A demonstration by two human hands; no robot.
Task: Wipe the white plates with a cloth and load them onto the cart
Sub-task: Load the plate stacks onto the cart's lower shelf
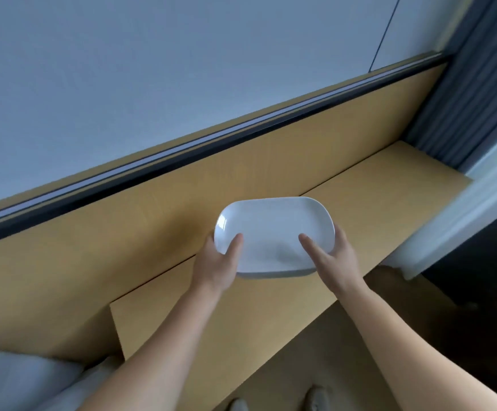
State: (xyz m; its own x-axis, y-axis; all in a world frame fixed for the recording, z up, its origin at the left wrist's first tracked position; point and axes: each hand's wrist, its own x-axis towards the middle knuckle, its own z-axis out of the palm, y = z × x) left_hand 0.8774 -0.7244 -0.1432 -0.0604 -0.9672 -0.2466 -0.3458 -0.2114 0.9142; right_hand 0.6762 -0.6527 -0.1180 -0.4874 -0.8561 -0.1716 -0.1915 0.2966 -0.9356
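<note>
A white oblong plate [273, 229] is held in the air above a yellow wooden ledge [374, 203]. My left hand [219, 262] grips its left edge, thumb lying on the plate's upper face. My right hand [334, 256] grips the right edge, thumb likewise on top. The fingers of both hands are hidden under the plate. No cloth and no cart are in view.
A yellow wooden panel [122, 247] rises behind the ledge, capped by a dark rail [211, 140] below a pale wall. A grey curtain [484, 93] hangs at the right. White fabric [19, 381] lies at the bottom left. Shoes [315, 397] show on the floor.
</note>
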